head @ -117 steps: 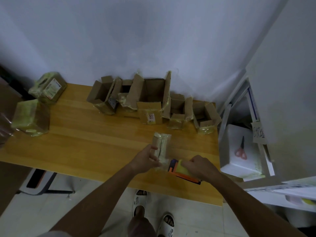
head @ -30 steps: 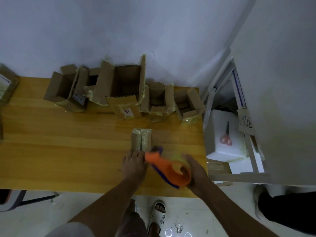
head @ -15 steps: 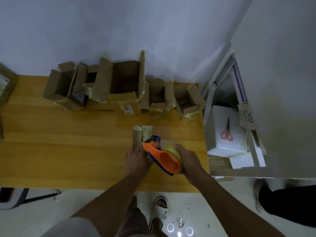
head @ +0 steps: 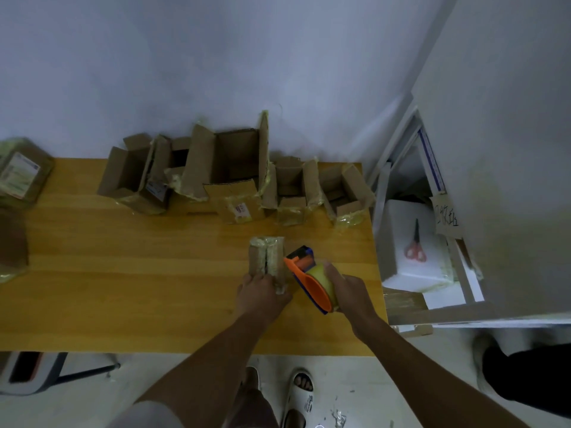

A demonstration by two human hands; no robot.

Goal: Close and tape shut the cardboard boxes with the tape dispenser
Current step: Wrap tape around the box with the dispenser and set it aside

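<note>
Mid-taping on small closed box (head: 266, 261), centre-right of frame, lying on counter (head: 123, 291). Flaps shut, seam down the middle looked taped already, so judged as an extra pass or a wrap over the near end.

Left hand (head: 261, 293) curled over near end of box, pinning it to counter; fingers wrapped round the box edge, not spread. Right hand (head: 349, 288) clamped round tape dispenser (head: 310, 281), fingers over the yellow roll, orange body tilted, blue cutter end pointing up-frame. Dispenser just beside box on its right side, nose level with box mid-length; contact with box couldn't be told from this angle. No loose tape strand made out.

Next move, as a guess: nose onto box surface, pull along seam, left hand holding firm so the light box doesn't skate; then tilt to cut.

Row of open boxes (head: 234, 177) along upper edge of counter, flaps up, not yet done. Taped boxes (head: 21, 177) at far left of frame.
</note>
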